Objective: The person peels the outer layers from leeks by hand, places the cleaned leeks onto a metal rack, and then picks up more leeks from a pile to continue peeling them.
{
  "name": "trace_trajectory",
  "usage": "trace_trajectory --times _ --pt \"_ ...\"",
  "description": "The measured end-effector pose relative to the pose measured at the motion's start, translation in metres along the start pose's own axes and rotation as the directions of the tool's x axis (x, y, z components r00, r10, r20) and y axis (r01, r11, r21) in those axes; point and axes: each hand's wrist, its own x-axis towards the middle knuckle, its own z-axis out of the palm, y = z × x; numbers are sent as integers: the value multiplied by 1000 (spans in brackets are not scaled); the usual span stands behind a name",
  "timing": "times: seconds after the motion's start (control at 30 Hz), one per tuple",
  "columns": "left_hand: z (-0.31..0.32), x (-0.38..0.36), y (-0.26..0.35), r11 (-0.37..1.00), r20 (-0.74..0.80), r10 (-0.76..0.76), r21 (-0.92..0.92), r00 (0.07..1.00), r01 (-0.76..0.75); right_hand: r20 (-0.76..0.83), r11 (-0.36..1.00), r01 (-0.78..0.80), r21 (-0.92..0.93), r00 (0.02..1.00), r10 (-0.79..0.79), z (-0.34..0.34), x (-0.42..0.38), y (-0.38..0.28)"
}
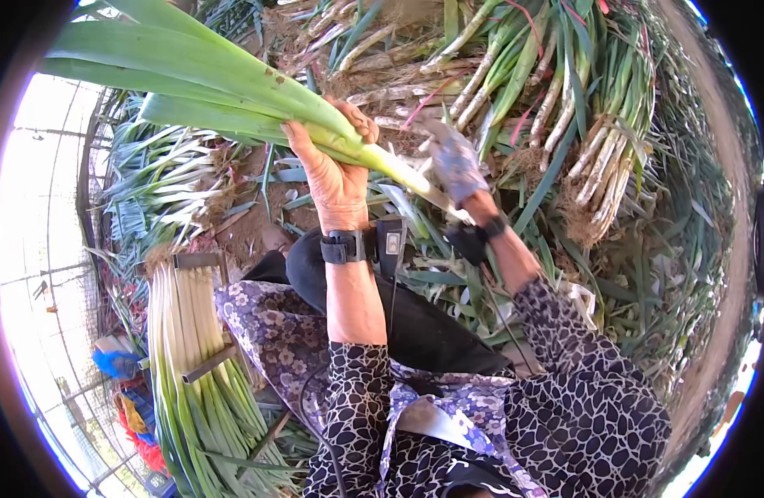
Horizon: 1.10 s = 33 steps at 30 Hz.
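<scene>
A large leek (233, 87) with broad green leaves slants from the upper left to its white root end near the middle of the view. My left hand (336, 158) is wrapped round it where the leaves meet the stalk. Just right of the white stalk is my right hand (458, 162), in a dirty grey glove and blurred by motion. Its fingers are smeared, so I cannot tell whether they touch anything. Loose leaves lie beneath both hands.
Trimmed leeks (187, 324) lie in a metal rack (201, 261) at the lower left. More leeks (170, 178) are piled behind it. Bundles of leeks (602, 158) with pink ties fill the upper right. A blue bag (116, 363) sits by the mesh wall (54, 249).
</scene>
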Motion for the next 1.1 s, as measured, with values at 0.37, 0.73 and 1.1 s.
trace_trajectory --times 0.37,0.73,1.1 --pt "-5 9 1 994 157 -38 -100 987 54 331 878 161 452 883 -332 -66 9 -95" --pt "-8 8 6 990 210 -52 -121 976 79 490 608 -770 194 613 620 -124 -105 13" --pt "9 0 -10 960 -298 120 279 947 -34 234 934 -357 7 909 345 -123 -76 -25"
